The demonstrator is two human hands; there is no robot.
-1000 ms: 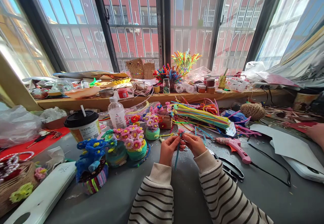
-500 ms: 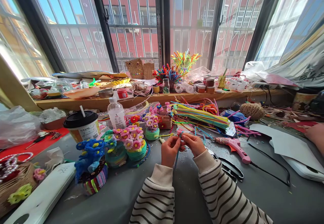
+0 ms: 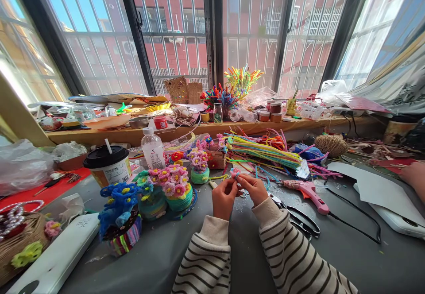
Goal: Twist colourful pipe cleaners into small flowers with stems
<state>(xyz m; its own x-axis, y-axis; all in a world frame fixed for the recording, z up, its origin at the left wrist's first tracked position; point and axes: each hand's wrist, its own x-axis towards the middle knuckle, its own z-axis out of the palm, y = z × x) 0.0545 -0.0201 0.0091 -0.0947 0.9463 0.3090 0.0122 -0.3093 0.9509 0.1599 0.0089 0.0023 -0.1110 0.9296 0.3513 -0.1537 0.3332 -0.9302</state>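
A small pink and blue pipe-cleaner flower point(image 3: 235, 172) is held up between my two hands, above the grey table. My left hand point(image 3: 224, 198) pinches it low, near its blue stem, which is mostly hidden behind the fingers. From the other side, my right hand point(image 3: 253, 189) closes thumb and fingers on the flower's blue part. Black-handled pliers point(image 3: 299, 218) lie just right of my right hand. Beyond them rests a pink glue gun point(image 3: 308, 192) with its black cord. White specks are scattered on the table around my hands.
Pots of fuzzy flowers, one blue point(image 3: 120, 214) and one pink point(image 3: 175, 187), stand to the left. A lidded cup point(image 3: 109, 165) and a bottle point(image 3: 152, 150) are behind them. Pipe cleaners point(image 3: 268, 150) lie bundled ahead. Another person's hand point(image 3: 414, 179) shows at the right edge.
My hands have shifted slightly, with the right hand moving a little left and the flower turning. The blue stem, visible below the fingers before, is now mostly hidden.
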